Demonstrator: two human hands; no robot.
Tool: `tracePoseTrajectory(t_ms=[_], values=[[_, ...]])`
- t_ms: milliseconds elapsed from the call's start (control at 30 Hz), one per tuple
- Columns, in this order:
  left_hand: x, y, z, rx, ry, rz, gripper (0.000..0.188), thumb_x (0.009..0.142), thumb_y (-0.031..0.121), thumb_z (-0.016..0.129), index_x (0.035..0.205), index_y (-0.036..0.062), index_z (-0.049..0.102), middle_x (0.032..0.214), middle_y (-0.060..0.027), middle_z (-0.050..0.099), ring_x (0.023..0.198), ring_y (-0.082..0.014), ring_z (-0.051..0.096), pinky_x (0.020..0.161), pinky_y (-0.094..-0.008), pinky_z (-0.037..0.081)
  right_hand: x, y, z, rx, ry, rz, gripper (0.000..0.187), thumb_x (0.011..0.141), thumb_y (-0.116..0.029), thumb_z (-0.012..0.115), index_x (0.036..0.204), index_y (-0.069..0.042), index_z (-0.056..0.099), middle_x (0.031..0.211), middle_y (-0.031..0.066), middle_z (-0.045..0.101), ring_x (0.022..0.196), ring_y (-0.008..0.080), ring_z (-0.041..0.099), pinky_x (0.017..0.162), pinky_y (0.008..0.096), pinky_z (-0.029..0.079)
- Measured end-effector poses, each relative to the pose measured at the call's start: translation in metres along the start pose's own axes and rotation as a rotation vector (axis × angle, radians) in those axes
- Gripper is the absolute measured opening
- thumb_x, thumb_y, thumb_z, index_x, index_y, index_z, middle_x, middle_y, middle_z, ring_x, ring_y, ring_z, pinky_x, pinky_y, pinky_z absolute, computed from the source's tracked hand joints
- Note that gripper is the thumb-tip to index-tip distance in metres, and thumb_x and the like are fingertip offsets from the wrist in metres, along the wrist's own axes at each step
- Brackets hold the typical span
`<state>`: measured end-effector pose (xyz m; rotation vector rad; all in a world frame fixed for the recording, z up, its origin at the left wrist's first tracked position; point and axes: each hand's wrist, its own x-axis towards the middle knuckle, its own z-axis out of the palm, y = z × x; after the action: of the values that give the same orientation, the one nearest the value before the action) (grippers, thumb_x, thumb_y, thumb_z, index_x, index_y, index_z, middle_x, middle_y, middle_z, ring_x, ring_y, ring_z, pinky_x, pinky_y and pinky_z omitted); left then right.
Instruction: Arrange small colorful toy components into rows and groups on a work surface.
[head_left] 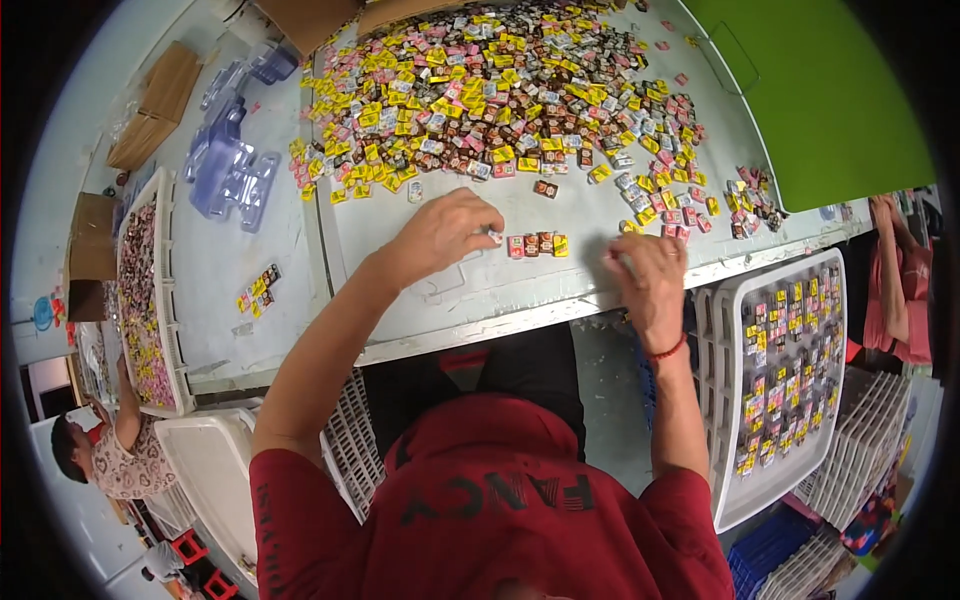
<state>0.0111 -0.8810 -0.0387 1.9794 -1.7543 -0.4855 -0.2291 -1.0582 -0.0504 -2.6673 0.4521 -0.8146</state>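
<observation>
My left hand (447, 232) is closed in a pinch on a small carton-shaped piece (495, 239), mostly covered by the fingertips. Just to its right, a short row of several carton-shaped pieces (538, 245) in pink, brown and yellow stands side by side on the white table (400, 320). My right hand (652, 275) is to the right of that row, its fingers curled together and slightly blurred. Whatever it may hold is hidden. Close beyond its fingertips lie loose pink, yellow and white pieces (655, 205). A single brown piece (545, 188) lies beyond the row.
A big heap of mixed pieces (490, 90) covers the far table. Clear plastic trays (235, 165) and a piece-filled crate (172, 290) are at left. A white tray of grouped pieces (735, 400) stands right, below a green surface (810, 100). Other people (120, 455) are at both sides.
</observation>
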Motion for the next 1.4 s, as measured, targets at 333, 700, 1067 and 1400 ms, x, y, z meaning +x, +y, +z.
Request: tracePoseTrajectory(t_ms=[333, 700, 1067, 1400], values=[[-0.005, 0.0, 0.025, -0.004, 0.06, 0.015, 0.023, 0.076, 0.018, 0.072, 0.094, 0.0062, 0.064, 0.095, -0.0084, 0.064, 0.098, -0.0296, 0.056, 0.086, -0.0388, 0.046, 0.012, -0.016, 0.043, 0.077, -0.116, -0.044, 0.028, 0.072, -0.011, 0.076, 0.098, -0.008, 0.065, 0.102, 0.0045, 0.066, 0.097, 0.0244, 0.058, 0.093, 0.04, 0.039], [0.002, 0.001, 0.049, -0.013, 0.236, 0.075, 0.054, 0.071, 0.021, 0.077, 0.119, 0.0023, 0.058, 0.122, -0.0119, 0.056, 0.11, -0.0309, 0.052, 0.096, -0.0383, 0.043, 0.018, -0.023, 0.049, 0.027, -0.129, -0.042, 0.043, 0.074, -0.013, 0.075, 0.114, -0.007, 0.063, 0.108, 0.0075, 0.061, 0.097, 0.0271, 0.056, 0.089, 0.0412, 0.04], [-0.025, -0.027, 0.019, 0.034, 0.505, -0.087, 0.031, 0.075, 0.012, 0.073, 0.103, 0.0025, 0.064, 0.105, -0.0118, 0.061, 0.1, -0.0301, 0.057, 0.087, -0.0387, 0.048, 0.004, -0.016, 0.036, -0.002, -0.126, -0.004, 0.045, 0.078, -0.014, 0.074, 0.12, -0.004, 0.06, 0.108, 0.0136, 0.059, 0.104, 0.0301, 0.056, 0.096, 0.0433, 0.038], [-0.042, -0.048, 0.011, 0.195, 0.547, -0.159, 0.026, 0.076, 0.008, 0.071, 0.099, 0.0019, 0.063, 0.103, -0.0108, 0.061, 0.095, -0.0298, 0.057, 0.083, -0.0382, 0.047, -0.002, -0.03, 0.038, 0.0, -0.083, 0.017, 0.038, 0.079, -0.008, 0.072, 0.115, -0.005, 0.062, 0.106, 0.0118, 0.062, 0.099, 0.0264, 0.057, 0.095, 0.0432, 0.039]])
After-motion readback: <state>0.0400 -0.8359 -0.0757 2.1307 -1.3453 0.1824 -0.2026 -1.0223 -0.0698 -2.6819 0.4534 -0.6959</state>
